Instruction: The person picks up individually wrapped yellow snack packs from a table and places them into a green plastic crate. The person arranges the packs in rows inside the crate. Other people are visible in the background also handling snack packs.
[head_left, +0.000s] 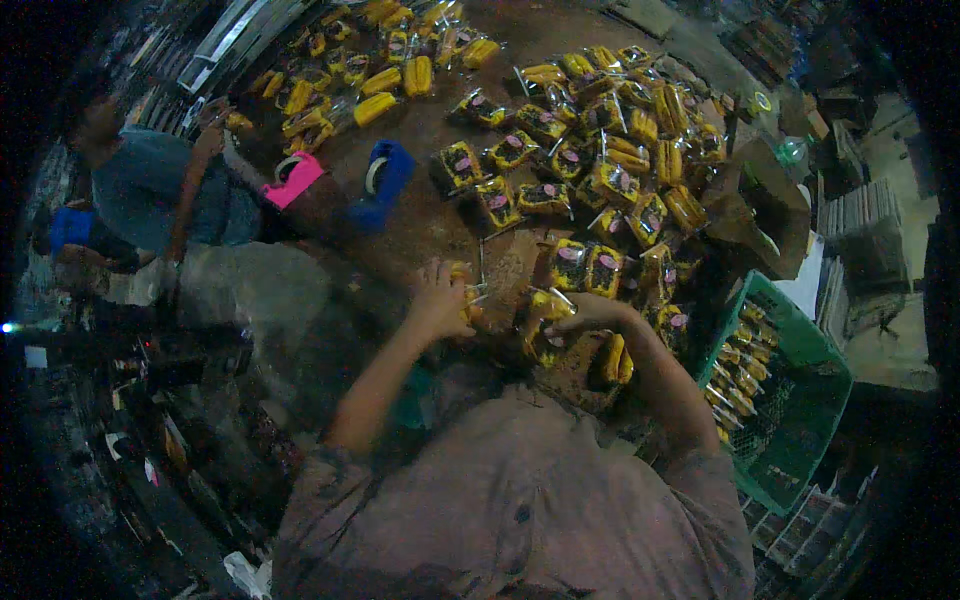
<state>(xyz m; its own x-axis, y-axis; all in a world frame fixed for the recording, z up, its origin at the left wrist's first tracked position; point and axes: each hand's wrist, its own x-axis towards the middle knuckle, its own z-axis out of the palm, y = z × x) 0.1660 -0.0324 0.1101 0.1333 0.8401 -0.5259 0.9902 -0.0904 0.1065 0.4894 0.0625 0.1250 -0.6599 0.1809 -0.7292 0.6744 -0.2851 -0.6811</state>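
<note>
On a brown work surface many small yellow-and-dark packets in clear wrap lie in a loose heap, some with pink oval stickers. My left hand is closed around a yellow wrapped packet at the near side of the surface. To its right, my right hand grips another wrapped packet with a pale strip on it. Just beyond that hand two stickered packets lie side by side. A yellow bundle lies near my right wrist.
A pink tape dispenser and a blue one stand at the left. A co-worker is beside them. At the right are a green plastic crate holding packets, an opened cardboard box and stacked flat sheets.
</note>
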